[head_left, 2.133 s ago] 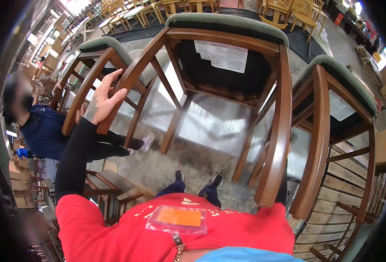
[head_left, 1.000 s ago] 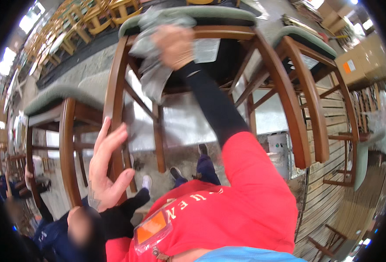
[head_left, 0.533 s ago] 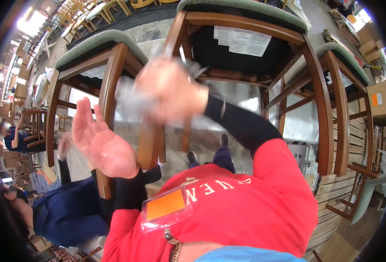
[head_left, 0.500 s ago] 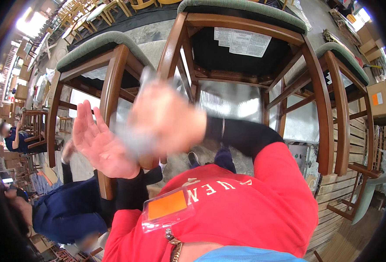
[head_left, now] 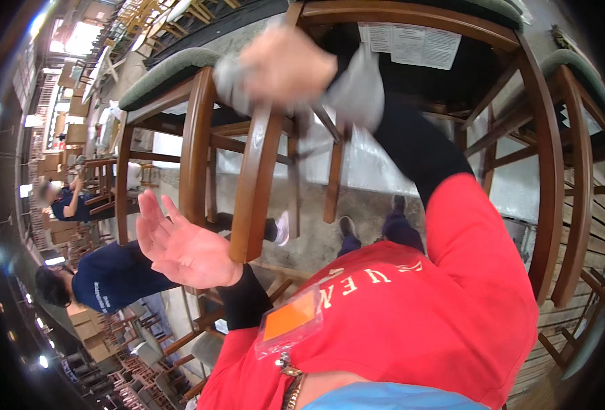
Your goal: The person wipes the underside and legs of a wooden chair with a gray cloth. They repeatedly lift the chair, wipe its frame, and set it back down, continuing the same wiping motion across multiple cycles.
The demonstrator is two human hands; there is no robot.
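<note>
A brown wooden chair (head_left: 412, 17) with a grey-green padded seat stands tilted before me, its dark underside showing. My right hand (head_left: 289, 65), blurred by motion, is closed on a grey-white cloth (head_left: 359, 89) at the upper part of the near left chair leg (head_left: 258, 178). The cloth spreads out on both sides of the hand. Beside the lower end of that leg, my left hand (head_left: 186, 242) is open, palm up with the fingers stretched; its wrist lies against or close to the leg's end.
Similar padded chairs stand at the left (head_left: 196, 137) and right (head_left: 576, 171). A person in dark blue (head_left: 121, 277) is close at my left, another (head_left: 70, 201) farther off. Stacked chairs (head_left: 138, 369) and cardboard boxes (head_left: 90, 328) fill the lower left.
My right hand with the cloth has moved up the leg toward the seat. The view has shifted, so the chairs appear farther right. My left hand stays open near the leg's lower end.
</note>
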